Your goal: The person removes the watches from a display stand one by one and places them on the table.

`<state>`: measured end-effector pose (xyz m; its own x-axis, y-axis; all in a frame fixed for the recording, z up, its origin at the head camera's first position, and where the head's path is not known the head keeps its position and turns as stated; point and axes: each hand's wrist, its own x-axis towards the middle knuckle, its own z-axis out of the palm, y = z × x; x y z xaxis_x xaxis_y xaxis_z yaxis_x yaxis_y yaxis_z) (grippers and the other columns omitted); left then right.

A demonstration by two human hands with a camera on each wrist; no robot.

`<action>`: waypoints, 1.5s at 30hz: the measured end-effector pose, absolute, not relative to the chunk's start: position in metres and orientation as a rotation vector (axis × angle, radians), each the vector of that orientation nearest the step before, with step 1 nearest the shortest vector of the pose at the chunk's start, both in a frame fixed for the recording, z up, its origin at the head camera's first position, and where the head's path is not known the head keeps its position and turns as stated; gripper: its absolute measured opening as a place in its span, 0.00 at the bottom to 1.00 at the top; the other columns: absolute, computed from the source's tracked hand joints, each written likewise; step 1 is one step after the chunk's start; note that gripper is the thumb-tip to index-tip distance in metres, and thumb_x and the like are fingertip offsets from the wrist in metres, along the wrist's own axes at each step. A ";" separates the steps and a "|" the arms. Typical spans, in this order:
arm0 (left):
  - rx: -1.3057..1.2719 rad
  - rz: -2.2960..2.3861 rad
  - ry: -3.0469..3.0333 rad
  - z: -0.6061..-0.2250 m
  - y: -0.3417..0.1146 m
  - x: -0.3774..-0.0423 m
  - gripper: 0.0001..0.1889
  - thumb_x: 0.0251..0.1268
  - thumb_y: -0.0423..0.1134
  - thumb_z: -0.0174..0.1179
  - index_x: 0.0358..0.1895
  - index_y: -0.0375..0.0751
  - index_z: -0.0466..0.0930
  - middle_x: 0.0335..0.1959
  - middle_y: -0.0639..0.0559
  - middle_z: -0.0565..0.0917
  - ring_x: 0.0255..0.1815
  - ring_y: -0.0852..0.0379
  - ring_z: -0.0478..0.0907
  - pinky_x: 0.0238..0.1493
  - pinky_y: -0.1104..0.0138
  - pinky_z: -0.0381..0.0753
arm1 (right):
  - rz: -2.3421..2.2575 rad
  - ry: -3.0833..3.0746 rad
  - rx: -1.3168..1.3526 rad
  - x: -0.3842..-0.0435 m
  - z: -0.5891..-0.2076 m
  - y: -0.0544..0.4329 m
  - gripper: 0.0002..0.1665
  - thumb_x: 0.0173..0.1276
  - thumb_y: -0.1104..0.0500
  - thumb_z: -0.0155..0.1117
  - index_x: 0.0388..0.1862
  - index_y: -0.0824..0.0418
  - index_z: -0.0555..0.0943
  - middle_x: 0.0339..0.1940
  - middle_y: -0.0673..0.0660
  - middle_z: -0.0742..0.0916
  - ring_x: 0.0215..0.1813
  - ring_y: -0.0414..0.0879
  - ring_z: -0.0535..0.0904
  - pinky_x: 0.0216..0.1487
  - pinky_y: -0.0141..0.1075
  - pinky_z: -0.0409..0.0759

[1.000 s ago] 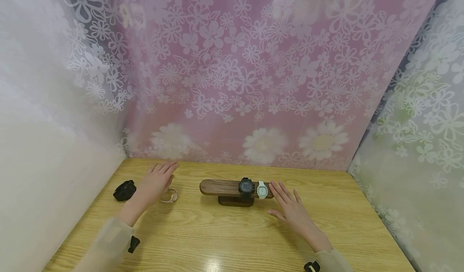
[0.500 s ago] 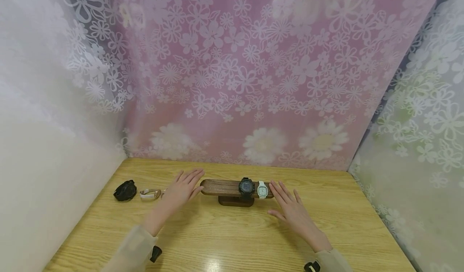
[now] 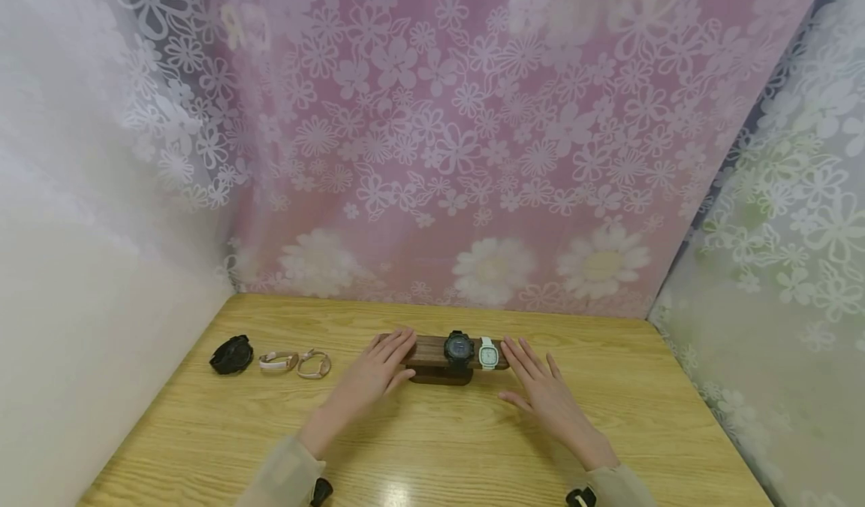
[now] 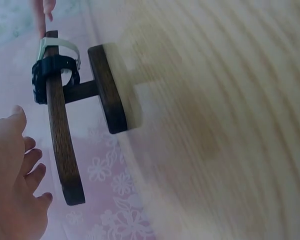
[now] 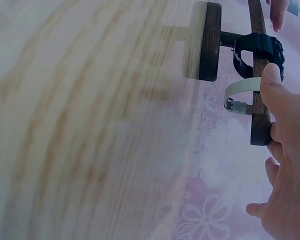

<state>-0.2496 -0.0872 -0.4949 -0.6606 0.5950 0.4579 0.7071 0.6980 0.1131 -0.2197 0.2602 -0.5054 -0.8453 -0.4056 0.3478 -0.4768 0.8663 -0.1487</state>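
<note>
A dark wooden watch stand [image 3: 427, 351] holds a black digital watch [image 3: 459, 348] and, to its right, a white square-faced watch [image 3: 489, 354]. My left hand [image 3: 370, 374] has its fingers stretched over the bar's left end, overlapping it in the head view; the left wrist view shows these fingers [image 4: 32, 162] beside the bar [image 4: 62, 135], not curled round it. My right hand [image 3: 546, 394] lies with straight fingers at the bar's right end, close to the white watch. In the right wrist view its thumb [image 5: 271, 75] overlaps the bar near the white strap [image 5: 240, 87].
On the table's left side lie a black watch [image 3: 232, 355] and two slim light-banded watches, one [image 3: 278, 361] beside the other [image 3: 314, 364]. A flowered pink curtain [image 3: 432, 154] hangs behind the wooden table [image 3: 432, 447], with pale curtains on both sides.
My left hand has moved right, from above the slim watches to the stand's left end, uncovering both of them. My right hand and the stand have stayed in place.
</note>
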 end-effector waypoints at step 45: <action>-0.978 -0.441 -2.642 -0.501 -0.075 -0.240 0.30 0.79 0.52 0.52 0.77 0.41 0.65 0.78 0.47 0.64 0.80 0.50 0.58 0.80 0.49 0.55 | 0.423 -2.503 0.835 -0.258 -0.497 0.241 0.48 0.54 0.49 0.81 0.73 0.61 0.73 0.69 0.63 0.79 0.71 0.63 0.72 0.66 0.67 0.71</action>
<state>-0.2401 -0.0747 -0.5005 -0.7281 0.5778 0.3688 0.6662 0.7231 0.1825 -0.2580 0.2405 -0.4967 -0.7074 -0.4821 0.5169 -0.6251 0.7680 -0.1393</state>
